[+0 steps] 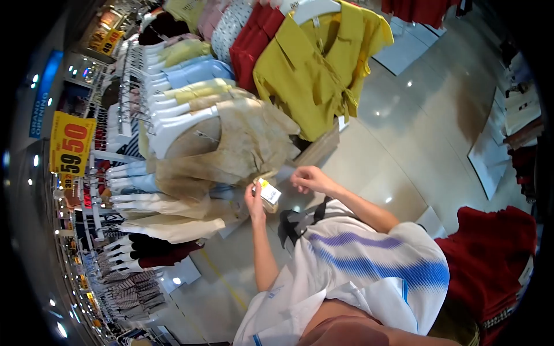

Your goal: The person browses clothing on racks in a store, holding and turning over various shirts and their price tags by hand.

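Note:
My left hand (254, 200) is closed on a white price tag (268, 191) with a yellow sticker on it. The tag lies at the lower edge of a beige tie-dyed blouse (239, 135), which hangs from a white hanger on the rack. Just to the right of the tag is my right hand (311, 180), with its fingers curled in and nothing visible in them. Above both hands hangs a mustard yellow shirt (306, 63) with a tied waist, facing outward.
Racks of garments on white hangers (184, 124) run down the left side. A yellow price sign (72, 144) stands at the far left. Dark red clothes (490, 259) hang at the lower right. Shiny floor tiles (410, 121) lie between the displays.

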Tool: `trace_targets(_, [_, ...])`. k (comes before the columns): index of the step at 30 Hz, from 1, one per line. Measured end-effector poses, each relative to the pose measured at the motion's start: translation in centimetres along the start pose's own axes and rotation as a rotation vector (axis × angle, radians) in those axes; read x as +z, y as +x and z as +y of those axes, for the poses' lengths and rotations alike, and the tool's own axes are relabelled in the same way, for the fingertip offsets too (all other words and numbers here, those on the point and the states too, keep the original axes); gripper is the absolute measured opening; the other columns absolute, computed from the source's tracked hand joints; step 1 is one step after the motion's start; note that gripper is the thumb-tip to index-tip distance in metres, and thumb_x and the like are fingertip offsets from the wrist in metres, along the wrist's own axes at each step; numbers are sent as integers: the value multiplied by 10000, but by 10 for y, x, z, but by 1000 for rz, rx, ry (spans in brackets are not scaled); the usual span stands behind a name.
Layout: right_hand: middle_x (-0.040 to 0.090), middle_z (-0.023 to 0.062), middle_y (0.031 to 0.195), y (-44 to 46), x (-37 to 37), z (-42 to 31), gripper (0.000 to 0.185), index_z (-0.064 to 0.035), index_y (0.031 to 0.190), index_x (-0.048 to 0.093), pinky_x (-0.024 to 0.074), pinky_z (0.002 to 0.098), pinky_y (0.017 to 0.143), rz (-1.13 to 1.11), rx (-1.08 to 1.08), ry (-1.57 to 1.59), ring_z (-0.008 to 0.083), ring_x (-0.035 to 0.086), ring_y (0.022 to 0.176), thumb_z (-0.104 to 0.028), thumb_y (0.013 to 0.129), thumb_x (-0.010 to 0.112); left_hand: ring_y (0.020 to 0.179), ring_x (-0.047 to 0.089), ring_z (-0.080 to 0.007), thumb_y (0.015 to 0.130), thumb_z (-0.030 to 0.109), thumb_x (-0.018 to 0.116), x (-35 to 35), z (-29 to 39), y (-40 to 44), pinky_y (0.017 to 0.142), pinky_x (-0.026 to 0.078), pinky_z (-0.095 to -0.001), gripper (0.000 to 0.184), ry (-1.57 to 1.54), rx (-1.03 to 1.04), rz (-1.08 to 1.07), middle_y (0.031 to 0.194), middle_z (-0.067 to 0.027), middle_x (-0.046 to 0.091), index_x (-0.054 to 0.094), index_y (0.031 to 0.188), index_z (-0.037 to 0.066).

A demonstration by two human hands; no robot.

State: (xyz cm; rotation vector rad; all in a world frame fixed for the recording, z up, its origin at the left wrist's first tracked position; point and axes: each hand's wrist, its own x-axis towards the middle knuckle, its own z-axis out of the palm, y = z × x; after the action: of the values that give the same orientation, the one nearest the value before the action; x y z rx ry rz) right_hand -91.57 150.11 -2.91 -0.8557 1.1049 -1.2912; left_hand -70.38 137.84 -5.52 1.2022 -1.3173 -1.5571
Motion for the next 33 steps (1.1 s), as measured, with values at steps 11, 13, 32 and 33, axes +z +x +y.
trace_targets(11, [602, 2, 744, -44, -41, 42, 178, -41, 900, 588, 456, 191, 562, 213, 143, 135, 59, 556, 639, -218, 906, 563, 641, 550, -68, 844, 191, 641, 12, -35, 28, 562, 426, -238, 217, 162, 40, -56, 741, -27, 615, 625, 916, -13])
trace_targets(13, [602, 1, 737, -46, -49, 47, 174, -44, 901, 589, 458, 197, 570, 211, 129, 92, 60, 557, 640, -215, 907, 559, 629, 539, -78, 834, 216, 645, 14, -45, 35, 555, 425, -255, 252, 264, 76, -29, 708, -38, 604, 623, 940, -12])
trace_targets(32, [419, 152, 1244, 65, -329, -22, 852, -1, 1334, 298, 330, 354, 986, 1144, -198, -481, 268, 403, 1164, -164, 663, 796, 679, 522, -118, 796, 210, 692, 54, -143, 92, 615, 440, -289, 245, 331, -76, 119, 770, -31, 579, 586, 933, 37])
trace_targets(33, [410, 165, 1266, 73, -346, -21, 884, 2, 1347, 278, 320, 357, 1001, 1143, -245, -604, 286, 391, 1186, -161, 654, 801, 687, 525, -125, 775, 203, 712, 57, -132, 88, 628, 444, -297, 262, 491, -136, 101, 775, -33, 579, 580, 931, 39])
